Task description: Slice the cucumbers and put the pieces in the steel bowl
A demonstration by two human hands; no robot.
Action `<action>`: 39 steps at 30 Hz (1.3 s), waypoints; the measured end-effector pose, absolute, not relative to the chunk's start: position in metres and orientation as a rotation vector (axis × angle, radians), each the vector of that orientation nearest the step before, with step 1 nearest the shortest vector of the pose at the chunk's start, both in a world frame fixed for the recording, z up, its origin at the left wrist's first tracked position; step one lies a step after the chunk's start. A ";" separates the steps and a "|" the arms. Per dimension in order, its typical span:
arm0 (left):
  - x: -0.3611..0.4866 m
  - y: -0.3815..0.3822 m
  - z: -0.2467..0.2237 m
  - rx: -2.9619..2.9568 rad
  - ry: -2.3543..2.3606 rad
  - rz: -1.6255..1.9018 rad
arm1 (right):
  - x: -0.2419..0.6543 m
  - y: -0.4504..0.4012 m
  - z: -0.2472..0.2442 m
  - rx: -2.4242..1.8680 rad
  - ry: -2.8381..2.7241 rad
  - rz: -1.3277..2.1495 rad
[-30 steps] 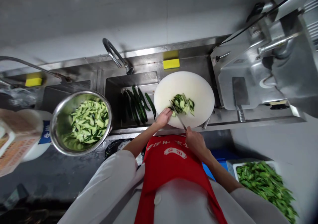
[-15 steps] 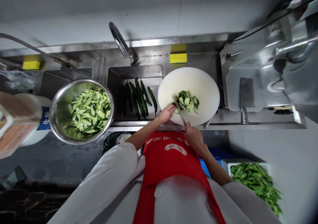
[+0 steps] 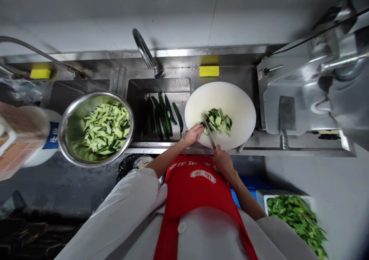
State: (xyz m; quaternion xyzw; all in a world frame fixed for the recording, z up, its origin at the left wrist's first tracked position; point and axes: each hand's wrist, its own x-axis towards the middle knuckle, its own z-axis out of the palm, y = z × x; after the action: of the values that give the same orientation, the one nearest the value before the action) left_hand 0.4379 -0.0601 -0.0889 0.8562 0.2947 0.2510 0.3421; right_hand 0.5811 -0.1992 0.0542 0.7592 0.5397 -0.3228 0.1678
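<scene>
Grips a knife (image 3: 209, 134) in a closed right hand (image 3: 223, 162), with the tip aimed far and slightly left. Pinches a cucumber piece (image 3: 205, 131) beside the blade under the left hand (image 3: 193, 134), likely to steady it. Has slices (image 3: 220, 121) heaped just right of the blade on the cutting board (image 3: 240, 110), apparently clear of the edge. Has whole cucumbers (image 3: 163, 116) within reach in the sink (image 3: 173, 85) to the left; farther left, a bowl (image 3: 70, 131) of cut pieces (image 3: 108, 128).
</scene>
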 end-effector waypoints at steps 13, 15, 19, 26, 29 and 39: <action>0.433 -0.053 -0.088 2.202 0.679 0.617 | 0.571 -0.198 0.064 2.138 1.539 -0.875; 0.434 -0.053 -0.090 2.200 0.683 0.617 | 0.571 -0.199 0.063 2.139 1.564 -0.836; 0.435 -0.053 -0.095 2.225 0.683 0.609 | 0.574 -0.200 0.063 2.147 1.521 -0.884; 0.434 -0.054 -0.098 2.200 0.660 0.688 | 0.573 -0.202 0.061 2.161 1.596 -0.867; 0.433 -0.053 -0.100 2.181 0.661 0.723 | 0.570 -0.199 0.055 2.174 1.511 -0.923; 0.432 -0.051 -0.103 2.209 0.652 0.679 | 0.570 -0.196 0.063 2.154 1.515 -0.904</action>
State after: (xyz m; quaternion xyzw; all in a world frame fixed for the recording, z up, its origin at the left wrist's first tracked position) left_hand 0.4322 -0.0506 -0.1034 0.8576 0.2531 0.2636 0.3620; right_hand 0.5702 -0.1962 0.0631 0.7613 0.5354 -0.3195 0.1779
